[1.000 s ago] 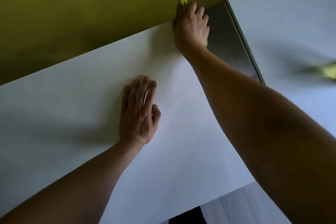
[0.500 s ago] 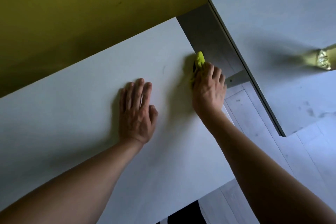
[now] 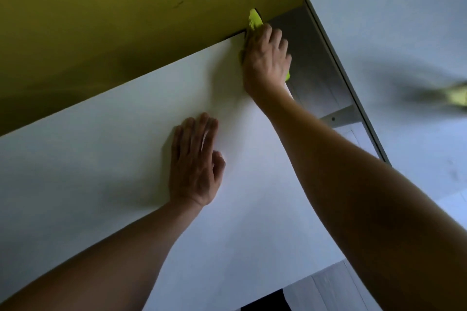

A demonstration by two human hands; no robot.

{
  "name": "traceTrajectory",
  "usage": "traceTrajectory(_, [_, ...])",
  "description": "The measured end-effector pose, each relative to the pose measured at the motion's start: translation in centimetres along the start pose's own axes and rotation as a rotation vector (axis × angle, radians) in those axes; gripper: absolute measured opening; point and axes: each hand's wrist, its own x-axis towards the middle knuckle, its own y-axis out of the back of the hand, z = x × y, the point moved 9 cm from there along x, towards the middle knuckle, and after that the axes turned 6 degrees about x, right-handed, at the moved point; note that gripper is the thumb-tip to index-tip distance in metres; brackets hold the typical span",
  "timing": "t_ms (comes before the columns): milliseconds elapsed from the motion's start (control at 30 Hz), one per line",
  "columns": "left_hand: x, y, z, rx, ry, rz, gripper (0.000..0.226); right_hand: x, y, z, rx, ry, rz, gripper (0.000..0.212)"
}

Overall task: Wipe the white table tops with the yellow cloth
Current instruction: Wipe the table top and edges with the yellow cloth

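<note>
A white table top (image 3: pixel 101 171) fills the lower left of the view and butts against a yellow wall. My right hand (image 3: pixel 265 58) presses the yellow cloth (image 3: pixel 254 19) onto the table's far right corner, next to the wall; most of the cloth is hidden under the palm, with a tip sticking out ahead of the fingers and a scrap by the wrist. My left hand (image 3: pixel 194 161) lies flat on the middle of the table, fingers together, holding nothing. A second white table top (image 3: pixel 404 33) stands to the right across a gap.
The yellow wall (image 3: pixel 113 20) runs along the table's far edge. Between the two tables a gap shows grey floor and a metal bracket (image 3: pixel 338 116). A blurred yellowish object (image 3: pixel 457 94) lies on the right table at the frame edge.
My right hand has swept the cloth from the table's right edge back up along it to the far corner by the wall. The left hand stayed flat in place.
</note>
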Motion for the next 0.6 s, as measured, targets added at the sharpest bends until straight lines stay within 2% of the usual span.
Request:
traceTrajectory(167, [0.1,0.2,0.0,-0.018,-0.008,-0.011,0.064,-9.5,2.2,7.1,-0.014,-0.048,-0.031,0.058])
traceTrajectory(333, [-0.1,0.0,0.1,-0.024,-0.020,-0.013,0.066,-18.6,4.3,14.0,-0.059,-0.120,0.030,0.050])
traceTrajectory(433, [0.0,0.0,-0.2,-0.025,-0.007,0.004,0.066,-18.3,4.4,13.8,-0.057,-0.164,0.052,0.049])
traceTrajectory(600, [0.1,0.2,-0.1,-0.039,-0.006,0.028,0.065,-12.9,3.0,9.6,-0.034,-0.159,0.008,0.052])
